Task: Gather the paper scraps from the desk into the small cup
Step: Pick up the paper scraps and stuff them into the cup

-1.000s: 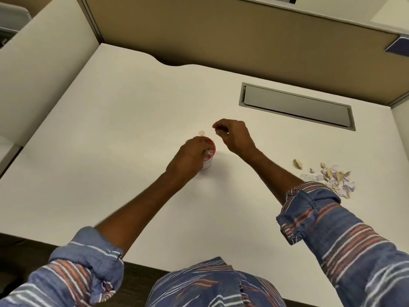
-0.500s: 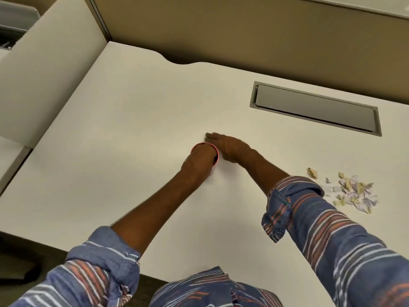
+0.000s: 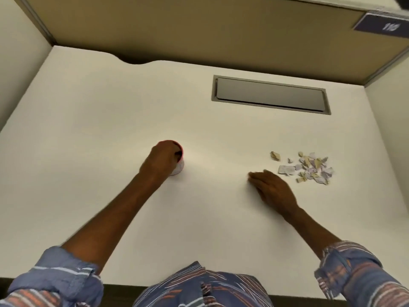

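A small white cup with a red rim stands near the middle of the white desk. My left hand is wrapped around the cup from its near-left side and hides most of it. A pile of several torn paper scraps, white, tan and pale purple, lies to the right. One tan scrap sits apart at the pile's left. My right hand lies low over the desk just left of the pile, fingers extended and pointing left, blurred, with nothing visible in it.
A grey rectangular cable hatch is set into the desk at the back right. Tan partition walls close off the back and both sides. The desk's front edge runs along the bottom by my striped shirt.
My right hand has drawn back from beside the cup to the right, ending near the scrap pile. My left hand stays on the cup. The camera view shifted.
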A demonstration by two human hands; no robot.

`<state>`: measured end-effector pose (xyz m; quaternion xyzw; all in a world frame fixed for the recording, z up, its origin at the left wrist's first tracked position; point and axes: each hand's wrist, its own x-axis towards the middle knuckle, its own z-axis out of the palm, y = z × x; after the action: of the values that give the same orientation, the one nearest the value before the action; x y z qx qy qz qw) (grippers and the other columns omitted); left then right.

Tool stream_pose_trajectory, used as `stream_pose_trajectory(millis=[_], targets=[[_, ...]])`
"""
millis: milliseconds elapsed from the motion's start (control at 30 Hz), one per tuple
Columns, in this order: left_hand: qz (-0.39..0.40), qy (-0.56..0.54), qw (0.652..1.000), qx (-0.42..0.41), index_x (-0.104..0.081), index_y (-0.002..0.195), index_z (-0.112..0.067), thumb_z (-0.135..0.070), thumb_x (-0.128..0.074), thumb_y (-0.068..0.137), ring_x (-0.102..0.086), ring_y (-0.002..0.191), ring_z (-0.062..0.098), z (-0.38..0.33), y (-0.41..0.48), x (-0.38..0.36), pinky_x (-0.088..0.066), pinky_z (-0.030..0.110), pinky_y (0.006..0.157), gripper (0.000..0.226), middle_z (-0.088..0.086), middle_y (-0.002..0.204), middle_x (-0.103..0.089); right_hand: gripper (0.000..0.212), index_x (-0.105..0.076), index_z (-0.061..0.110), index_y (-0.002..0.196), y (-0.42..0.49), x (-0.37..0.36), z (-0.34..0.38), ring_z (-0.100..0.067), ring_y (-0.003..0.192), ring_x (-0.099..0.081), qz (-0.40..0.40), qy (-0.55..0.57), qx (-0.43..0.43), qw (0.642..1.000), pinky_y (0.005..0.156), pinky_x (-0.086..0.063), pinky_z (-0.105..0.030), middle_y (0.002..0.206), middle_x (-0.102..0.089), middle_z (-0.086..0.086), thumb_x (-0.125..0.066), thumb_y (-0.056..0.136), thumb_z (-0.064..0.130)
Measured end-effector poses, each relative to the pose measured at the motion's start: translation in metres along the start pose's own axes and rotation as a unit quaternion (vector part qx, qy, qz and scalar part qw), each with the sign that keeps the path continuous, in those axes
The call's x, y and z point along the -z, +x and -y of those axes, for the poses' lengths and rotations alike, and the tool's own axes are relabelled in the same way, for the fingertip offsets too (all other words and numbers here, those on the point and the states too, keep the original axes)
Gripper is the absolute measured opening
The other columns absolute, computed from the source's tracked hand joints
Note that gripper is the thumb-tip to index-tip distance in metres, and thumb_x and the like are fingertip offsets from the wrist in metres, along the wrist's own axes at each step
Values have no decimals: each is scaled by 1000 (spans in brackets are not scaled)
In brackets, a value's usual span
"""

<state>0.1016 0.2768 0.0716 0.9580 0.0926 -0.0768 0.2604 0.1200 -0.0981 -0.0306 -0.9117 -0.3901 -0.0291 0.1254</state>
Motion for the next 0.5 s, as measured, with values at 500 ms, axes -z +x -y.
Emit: stream_pose_trajectory(millis=[500], targets=[[2,91,995,32,-73,110,-7,-12,-63,89,-65,105,39,11,-4,8,-51,38,88,24,18,115,-69,45,-49,15,145,-38,20,-20,-40,146,-32,10,27,-294,955,115,-29,-52,156,-38,-15,-54,101,25]])
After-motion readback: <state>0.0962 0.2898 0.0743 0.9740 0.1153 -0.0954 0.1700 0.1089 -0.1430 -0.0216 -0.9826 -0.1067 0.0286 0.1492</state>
